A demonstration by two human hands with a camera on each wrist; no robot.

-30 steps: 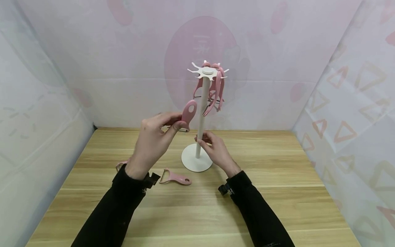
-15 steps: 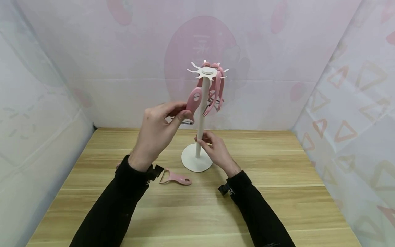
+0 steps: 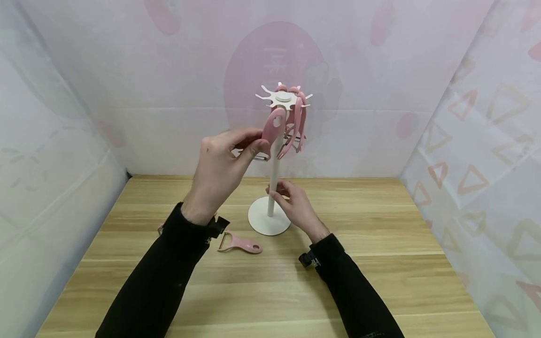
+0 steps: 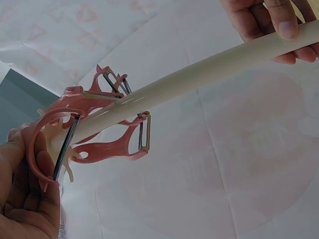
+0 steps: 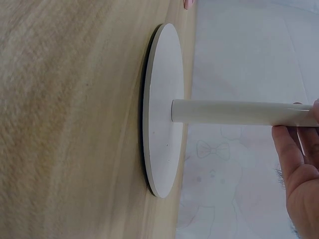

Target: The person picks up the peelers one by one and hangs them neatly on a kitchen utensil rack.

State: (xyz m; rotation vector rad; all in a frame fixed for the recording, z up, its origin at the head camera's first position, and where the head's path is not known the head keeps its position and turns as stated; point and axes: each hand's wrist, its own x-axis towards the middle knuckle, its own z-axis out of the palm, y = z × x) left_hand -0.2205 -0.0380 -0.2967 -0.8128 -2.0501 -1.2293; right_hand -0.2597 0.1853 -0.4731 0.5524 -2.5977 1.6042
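Note:
My left hand (image 3: pixel 226 159) pinches a pink peeler (image 3: pixel 272 126) near its blade end, with the handle's holed end pointing up. That end overlaps the top of the pole, just below the white hooks (image 3: pixel 283 98) of the stand. In the left wrist view the held peeler's blade (image 4: pixel 67 147) shows in front of the hand. Several other pink peelers (image 3: pixel 299 122) hang from hooks at the back and right of the stand. Low on the stand's white pole (image 5: pixel 224 111), my right hand (image 3: pixel 297 206) holds it between thumb and fingers.
The stand's round white base (image 3: pixel 258 218) rests on the wooden table (image 3: pixel 359 291). Another pink peeler (image 3: pixel 243 243) lies in front of it. A further pink piece (image 3: pixel 160 229) shows partly behind my left sleeve. Printed cloth walls (image 3: pixel 169 94) enclose the table's back and sides.
My left hand has moved up and to the right with the peeler, bringing its holed end from left of the pole to just under the hooks. My right hand has stayed on the pole.

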